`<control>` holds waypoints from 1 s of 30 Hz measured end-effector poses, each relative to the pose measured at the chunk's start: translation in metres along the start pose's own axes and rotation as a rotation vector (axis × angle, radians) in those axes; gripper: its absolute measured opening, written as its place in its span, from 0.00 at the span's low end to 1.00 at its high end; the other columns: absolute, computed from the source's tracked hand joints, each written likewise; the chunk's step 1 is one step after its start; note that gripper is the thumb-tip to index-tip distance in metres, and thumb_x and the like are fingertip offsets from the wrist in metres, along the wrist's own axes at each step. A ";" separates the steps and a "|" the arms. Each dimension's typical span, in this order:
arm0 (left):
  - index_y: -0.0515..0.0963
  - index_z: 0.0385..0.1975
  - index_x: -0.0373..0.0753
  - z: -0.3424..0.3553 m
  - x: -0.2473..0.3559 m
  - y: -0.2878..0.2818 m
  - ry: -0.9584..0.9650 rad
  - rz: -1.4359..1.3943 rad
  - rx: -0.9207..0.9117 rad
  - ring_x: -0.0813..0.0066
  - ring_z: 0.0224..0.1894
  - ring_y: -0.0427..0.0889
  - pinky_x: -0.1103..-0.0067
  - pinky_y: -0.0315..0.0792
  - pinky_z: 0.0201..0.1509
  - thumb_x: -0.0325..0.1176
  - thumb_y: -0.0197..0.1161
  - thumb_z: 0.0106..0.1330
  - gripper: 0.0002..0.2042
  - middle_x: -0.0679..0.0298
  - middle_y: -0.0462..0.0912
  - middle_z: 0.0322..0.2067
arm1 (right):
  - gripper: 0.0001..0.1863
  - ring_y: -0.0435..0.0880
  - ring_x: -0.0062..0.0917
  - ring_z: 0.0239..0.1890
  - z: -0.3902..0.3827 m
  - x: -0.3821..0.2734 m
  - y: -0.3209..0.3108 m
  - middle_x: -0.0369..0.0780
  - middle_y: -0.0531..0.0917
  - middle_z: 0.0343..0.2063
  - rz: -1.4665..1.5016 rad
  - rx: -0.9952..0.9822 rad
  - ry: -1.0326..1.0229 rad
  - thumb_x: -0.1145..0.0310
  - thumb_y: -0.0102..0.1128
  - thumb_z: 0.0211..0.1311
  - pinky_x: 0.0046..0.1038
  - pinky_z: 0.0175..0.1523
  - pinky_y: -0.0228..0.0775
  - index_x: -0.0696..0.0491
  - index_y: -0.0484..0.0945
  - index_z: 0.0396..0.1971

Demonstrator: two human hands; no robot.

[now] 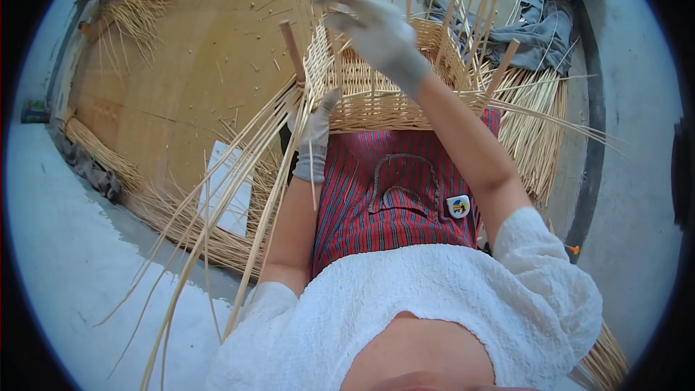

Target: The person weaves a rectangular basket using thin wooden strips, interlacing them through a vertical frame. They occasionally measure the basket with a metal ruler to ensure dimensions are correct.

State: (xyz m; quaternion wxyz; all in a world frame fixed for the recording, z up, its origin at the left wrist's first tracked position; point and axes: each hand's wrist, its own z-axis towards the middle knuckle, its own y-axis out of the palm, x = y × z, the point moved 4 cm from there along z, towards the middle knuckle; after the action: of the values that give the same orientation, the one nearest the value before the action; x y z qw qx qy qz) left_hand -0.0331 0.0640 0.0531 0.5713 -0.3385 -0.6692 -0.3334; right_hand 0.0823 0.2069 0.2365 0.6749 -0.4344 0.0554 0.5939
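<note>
The partly woven rectangular wicker basket (391, 111) sits against the red striped apron (405, 195), seemingly braced there for steadiness, woven walls enclosing its hollow. The left hand (315, 136) supports its near-left corner; I can't tell how tightly. The right hand (380, 36) hangs above, fingers apart. Cane rods (532, 134) lie rightward.

Two gloved hands (311, 134) (378, 38), one basket (387, 114), two thick sticks (292, 51) (502, 69)

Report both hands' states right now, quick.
Left hand: at the wicker basket, near-left corner; grip cannot be told.
Right hand: open, raised over the basket.
</note>
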 end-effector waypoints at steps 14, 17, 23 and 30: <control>0.84 0.50 0.31 -0.009 -0.015 0.005 -0.124 -0.304 0.053 0.68 0.52 0.81 0.73 0.72 0.62 0.41 0.72 0.66 0.20 0.57 0.86 0.46 | 0.12 0.90 0.32 0.40 -0.191 0.074 -0.080 0.46 0.88 0.41 0.635 0.413 0.712 0.67 0.47 0.81 0.24 0.30 0.79 0.50 0.63 0.58; 0.78 0.52 0.31 -0.064 -0.003 0.004 0.376 0.255 0.299 0.67 0.52 0.79 0.74 0.73 0.63 0.26 0.61 0.72 0.12 0.52 0.81 0.49 | 0.12 0.90 0.32 0.39 -0.191 0.099 -0.080 0.47 0.88 0.41 0.725 0.340 0.673 0.69 0.52 0.79 0.21 0.24 0.75 0.47 0.64 0.55; 0.79 0.43 0.35 -0.021 0.058 0.081 0.160 0.509 -0.210 0.51 0.35 0.84 0.63 0.76 0.44 0.38 0.60 0.74 0.11 0.48 0.85 0.38 | 0.11 0.89 0.28 0.44 -0.161 0.082 -0.083 0.47 0.86 0.45 0.665 0.223 0.691 0.76 0.56 0.74 0.20 0.29 0.79 0.49 0.68 0.51; 0.80 0.38 0.37 -0.002 0.032 0.098 -0.047 0.501 -0.207 0.62 0.26 0.80 0.68 0.71 0.32 0.45 0.62 0.74 0.15 0.57 0.80 0.23 | 0.37 0.83 0.29 0.55 -0.017 0.053 -0.055 0.50 0.77 0.64 -0.025 0.178 0.008 0.79 0.57 0.64 0.30 0.56 0.76 0.49 0.60 0.74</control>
State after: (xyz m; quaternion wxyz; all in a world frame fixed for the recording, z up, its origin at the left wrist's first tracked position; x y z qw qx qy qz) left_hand 0.0464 0.1183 0.0907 0.5825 -0.5578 -0.5402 -0.2402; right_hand 0.1517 0.2406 0.2232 0.7180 -0.3757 0.1055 0.5763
